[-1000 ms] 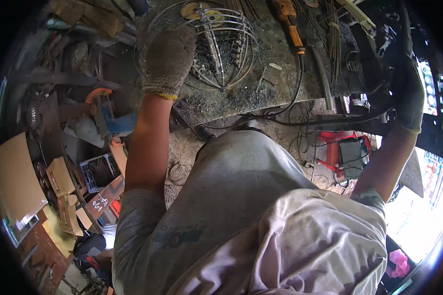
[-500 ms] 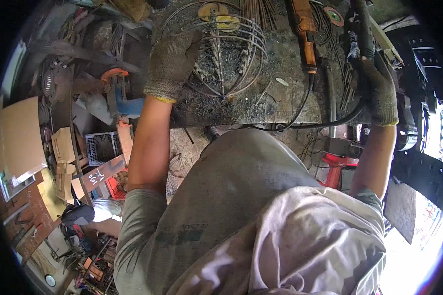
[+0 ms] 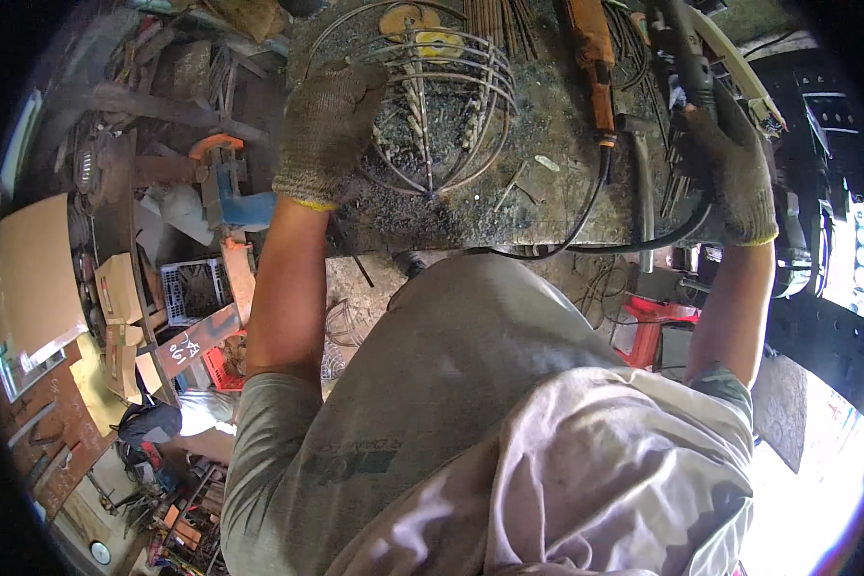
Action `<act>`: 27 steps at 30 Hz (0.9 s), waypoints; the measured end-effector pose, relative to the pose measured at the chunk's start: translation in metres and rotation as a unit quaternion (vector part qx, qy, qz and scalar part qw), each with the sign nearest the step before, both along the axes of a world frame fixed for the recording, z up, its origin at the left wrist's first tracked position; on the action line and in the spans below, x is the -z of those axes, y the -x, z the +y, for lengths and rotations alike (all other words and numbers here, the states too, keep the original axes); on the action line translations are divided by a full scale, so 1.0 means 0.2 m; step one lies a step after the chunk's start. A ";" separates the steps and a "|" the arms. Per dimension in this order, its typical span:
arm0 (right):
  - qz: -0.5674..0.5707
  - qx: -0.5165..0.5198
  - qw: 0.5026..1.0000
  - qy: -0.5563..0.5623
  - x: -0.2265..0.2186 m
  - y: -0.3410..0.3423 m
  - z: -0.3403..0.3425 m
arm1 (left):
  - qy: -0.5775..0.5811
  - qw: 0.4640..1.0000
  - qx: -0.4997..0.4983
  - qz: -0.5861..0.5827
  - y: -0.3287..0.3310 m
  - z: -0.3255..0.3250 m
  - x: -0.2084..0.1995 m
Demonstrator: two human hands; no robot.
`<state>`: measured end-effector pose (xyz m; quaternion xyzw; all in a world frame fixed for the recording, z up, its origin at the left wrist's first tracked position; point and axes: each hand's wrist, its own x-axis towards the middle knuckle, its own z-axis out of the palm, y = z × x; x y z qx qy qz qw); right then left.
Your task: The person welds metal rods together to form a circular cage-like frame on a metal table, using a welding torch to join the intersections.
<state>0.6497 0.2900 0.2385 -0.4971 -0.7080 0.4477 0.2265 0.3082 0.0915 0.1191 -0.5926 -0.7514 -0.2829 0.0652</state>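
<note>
A rounded wire frame (image 3: 432, 182) of bent metal rods and stacked rings rests on the dark, grit-strewn workbench (image 3: 576, 197). At its left side, my gloved left hand (image 3: 328, 125) is closed on the ring wires, its fingertips partly hidden. My gloved right hand (image 3: 734, 173) wraps round a thick black cylindrical tool (image 3: 686, 62) at the bench's right. A heavy black cable (image 3: 677, 233) runs from beneath that hand along the near edge. The tool's far end leaves the picture, so its kind is unclear. Yellow discs (image 3: 440, 43) lie behind the upper rings.
An orange power tool (image 3: 595, 72) lies between my hands, its cord trailing over the near edge. Thin rods (image 3: 518, 24) lie at the back. A metal pipe (image 3: 643, 182) sits near the right hand. Left of the bench stand a blue vise-like tool (image 3: 235, 197) and a plastic crate (image 3: 194, 290).
The black tool's upper part has swung left with my right hand's grip. My left hand stays on the wire frame. The whole view has shifted slightly.
</note>
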 end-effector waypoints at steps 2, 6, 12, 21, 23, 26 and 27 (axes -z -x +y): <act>-0.010 -0.016 1.000 -0.007 0.04 0.04 0.01 | -0.028 0.999 0.011 0.037 0.01 0.00 0.01; -0.030 -0.088 0.996 0.019 0.04 0.12 -0.03 | -0.031 0.998 0.030 0.034 0.05 0.00 0.07; -0.054 -0.104 0.993 0.004 0.06 0.16 -0.03 | -0.082 0.995 0.033 -0.035 0.04 0.00 0.13; -0.047 -0.104 0.993 0.041 0.06 0.12 -0.02 | 0.039 0.999 0.007 0.019 0.01 0.02 -0.01; -0.051 -0.078 0.995 0.030 0.05 0.14 -0.05 | 0.047 0.997 0.021 0.061 0.02 0.01 -0.02; -0.047 -0.095 0.994 0.013 0.06 0.15 -0.04 | -0.014 0.996 0.022 -0.081 0.03 -0.02 0.03; -0.044 -0.111 0.993 0.008 0.06 0.15 -0.03 | 0.003 0.999 0.016 -0.050 0.02 -0.02 0.03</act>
